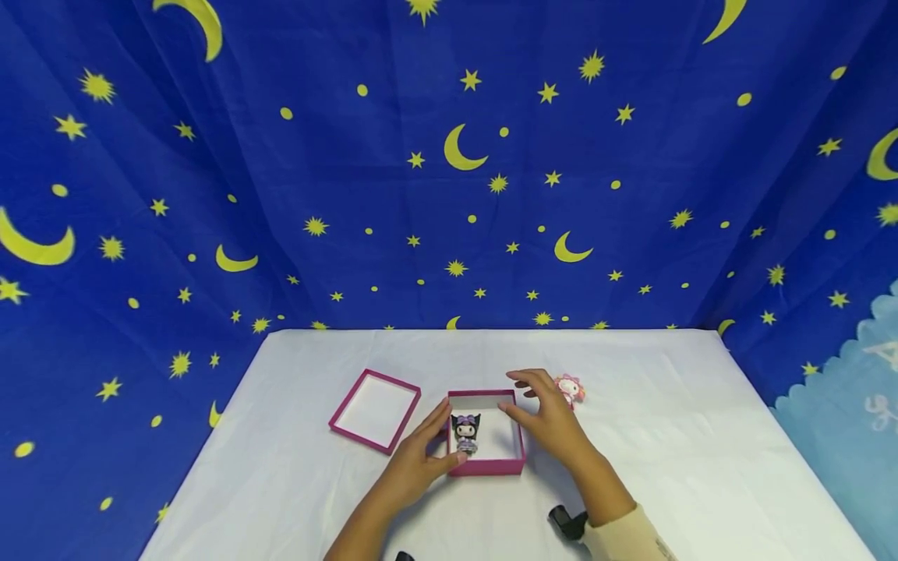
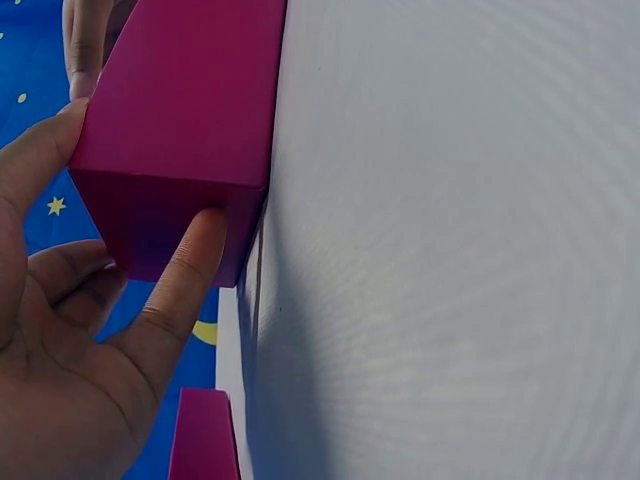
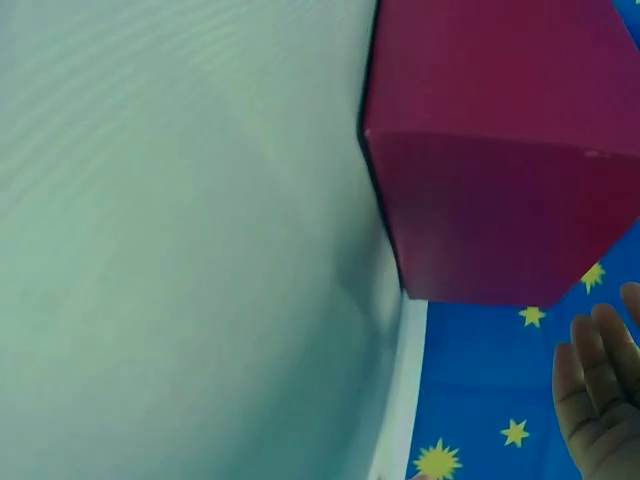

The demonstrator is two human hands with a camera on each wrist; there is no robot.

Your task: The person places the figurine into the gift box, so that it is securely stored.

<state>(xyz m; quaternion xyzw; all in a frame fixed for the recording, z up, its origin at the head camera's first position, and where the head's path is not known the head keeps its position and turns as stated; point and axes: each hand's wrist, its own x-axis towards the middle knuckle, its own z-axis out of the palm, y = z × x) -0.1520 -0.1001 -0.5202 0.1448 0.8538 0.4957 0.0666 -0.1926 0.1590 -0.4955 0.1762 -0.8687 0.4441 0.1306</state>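
Observation:
A magenta box (image 1: 489,467) with a white inside stands uncovered on the white table. In its left part is a small figurine (image 1: 466,433) with a black hood and purple bow. My left hand (image 1: 414,467) holds the box by its left side, thumb at the front corner and fingers along the side wall; the left wrist view shows those fingers (image 2: 195,260) against the magenta wall. Above the box's right rim hovers my right hand (image 1: 550,417), fingers loosely bent and apart, holding nothing. In the right wrist view its fingers (image 3: 595,365) are clear of the box.
Left of the box lies the matching magenta lid (image 1: 390,446), white inside facing up. Beyond my right hand sits a pink and white figurine (image 1: 570,386), partly hidden by that hand. A blue star-and-moon curtain (image 1: 421,195) hangs behind the white table (image 1: 666,436).

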